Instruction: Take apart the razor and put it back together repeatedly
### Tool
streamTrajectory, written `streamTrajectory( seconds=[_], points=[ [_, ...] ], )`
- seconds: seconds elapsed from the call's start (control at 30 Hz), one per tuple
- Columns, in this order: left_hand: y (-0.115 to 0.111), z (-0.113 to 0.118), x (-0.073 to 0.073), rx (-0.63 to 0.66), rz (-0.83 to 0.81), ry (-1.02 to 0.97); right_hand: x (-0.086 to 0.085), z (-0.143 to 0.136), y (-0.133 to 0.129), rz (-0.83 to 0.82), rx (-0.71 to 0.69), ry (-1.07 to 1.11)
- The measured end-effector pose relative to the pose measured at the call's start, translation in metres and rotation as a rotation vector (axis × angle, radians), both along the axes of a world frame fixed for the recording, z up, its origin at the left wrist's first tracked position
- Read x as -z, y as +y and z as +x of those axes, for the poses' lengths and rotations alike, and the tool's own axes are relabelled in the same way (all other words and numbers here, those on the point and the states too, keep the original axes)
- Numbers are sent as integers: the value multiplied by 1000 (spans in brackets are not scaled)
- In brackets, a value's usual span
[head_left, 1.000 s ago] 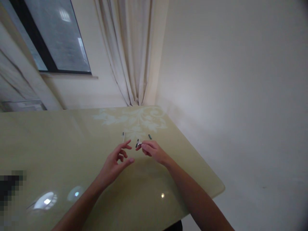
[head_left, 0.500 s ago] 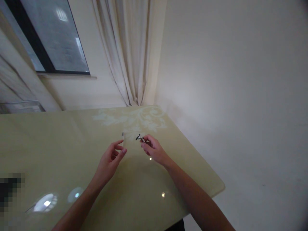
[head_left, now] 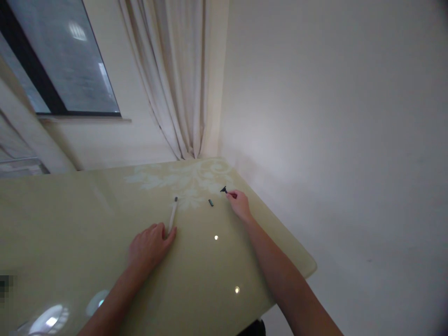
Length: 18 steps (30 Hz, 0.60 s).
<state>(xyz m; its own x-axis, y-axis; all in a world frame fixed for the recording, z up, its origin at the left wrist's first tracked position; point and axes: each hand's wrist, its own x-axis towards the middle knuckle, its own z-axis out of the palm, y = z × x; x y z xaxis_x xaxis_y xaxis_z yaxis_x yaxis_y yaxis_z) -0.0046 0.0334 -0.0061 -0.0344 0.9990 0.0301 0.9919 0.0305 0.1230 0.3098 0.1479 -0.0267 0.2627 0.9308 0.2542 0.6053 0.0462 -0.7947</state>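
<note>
Low over the table, my left hand (head_left: 150,245) has its fingers curled, with thumb and forefinger closed around the lower end of a slim white stick with a dark tip (head_left: 172,215). The stick points away from me; its exact kind is too small to make out. Farther right, my right hand (head_left: 240,204) pinches the handle of a black razor (head_left: 224,190), whose T-shaped head points left. Between the two hands, a small dark rectangular piece (head_left: 210,203) lies on the tabletop, close to the razor head.
The glossy pale table (head_left: 196,284) has a white floral pattern near its far corner and reflects several lights. A wall (head_left: 332,140) runs along its right side. Behind it hang a curtain (head_left: 182,84) and a window (head_left: 66,60). Something black (head_left: 254,328) shows below the front edge.
My right hand has moved right with the razor, and the small dark piece now lies apart on the table. My left hand has lowered and closed on the white stick, which is now tilted.
</note>
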Motion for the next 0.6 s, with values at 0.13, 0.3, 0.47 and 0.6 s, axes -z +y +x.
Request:
streamTrajectory(
  seconds=[0.13, 0.3, 0.47, 0.6],
  points=[
    [-1, 4, 1, 6, -25, -13, 6, -7, 5, -6, 53, -67],
    [-3, 6, 0, 0, -24, -2, 6, -12, 4, 12, 76, -146],
    [-7, 3, 0, -23, -31, -3, 2, -18, -4, 117, 73, -184],
    [-6, -1, -1, -69, -37, 4, -2, -25, -18, 309, -59, -141]
  ],
)
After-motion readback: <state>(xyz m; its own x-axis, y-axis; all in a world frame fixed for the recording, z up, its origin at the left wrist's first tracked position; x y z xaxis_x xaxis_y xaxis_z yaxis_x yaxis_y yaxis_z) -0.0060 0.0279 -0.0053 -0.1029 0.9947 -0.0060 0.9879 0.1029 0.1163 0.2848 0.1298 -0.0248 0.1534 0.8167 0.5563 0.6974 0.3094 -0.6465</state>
